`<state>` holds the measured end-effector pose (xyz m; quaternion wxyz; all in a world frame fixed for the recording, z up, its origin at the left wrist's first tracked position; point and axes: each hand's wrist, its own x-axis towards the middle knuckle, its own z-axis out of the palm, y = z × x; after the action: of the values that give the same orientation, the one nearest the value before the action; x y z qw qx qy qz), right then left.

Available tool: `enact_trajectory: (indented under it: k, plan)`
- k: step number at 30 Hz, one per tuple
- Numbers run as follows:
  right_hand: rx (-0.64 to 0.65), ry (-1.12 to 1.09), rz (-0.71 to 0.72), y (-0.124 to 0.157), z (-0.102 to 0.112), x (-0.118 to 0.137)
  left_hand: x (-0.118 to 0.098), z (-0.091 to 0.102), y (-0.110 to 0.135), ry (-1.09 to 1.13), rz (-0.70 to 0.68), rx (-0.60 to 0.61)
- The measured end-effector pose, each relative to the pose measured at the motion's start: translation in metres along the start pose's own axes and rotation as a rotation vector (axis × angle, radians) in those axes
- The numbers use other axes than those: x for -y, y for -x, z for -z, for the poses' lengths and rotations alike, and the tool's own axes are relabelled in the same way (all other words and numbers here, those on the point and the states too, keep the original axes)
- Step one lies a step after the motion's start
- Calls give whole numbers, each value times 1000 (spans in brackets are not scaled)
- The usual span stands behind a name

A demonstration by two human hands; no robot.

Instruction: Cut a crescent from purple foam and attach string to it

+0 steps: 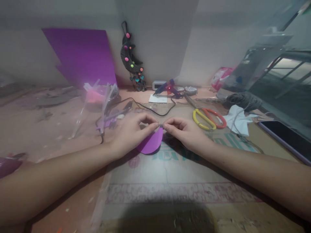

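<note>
A purple rounded piece [150, 142], which looks like craft foam or card, hangs below the fingertips of my left hand [141, 129]. The thumb and index finger of that hand are closed in a pinch at its upper edge. My right hand [181, 131] is pinched too, its fingertips almost meeting the left ones at the top corner of the piece. A tiny greyish bit shows between the two pinches; its kind cannot be made out. Both hands are just above a printed cardboard sheet [184, 174].
Scissors [209, 119] with yellow and orange handles lie right of my hands, near a white tissue [239, 119], grey yarn [243, 100] and a phone [289, 139]. Behind are a glue gun [167, 86], its cord, a dark moon ornament [130, 58] and a purple sheet [89, 55].
</note>
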<state>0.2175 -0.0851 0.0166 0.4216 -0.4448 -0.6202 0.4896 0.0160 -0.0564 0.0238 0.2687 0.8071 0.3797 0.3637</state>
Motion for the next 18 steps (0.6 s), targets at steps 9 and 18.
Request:
enact_trajectory:
  k: [9,18]
  plan:
    - [15,-27,20,0,0,0,-6,-2,2,9,3,19]
    - [20,36,-13,1,0,-3,-5,0,4,15,5,72]
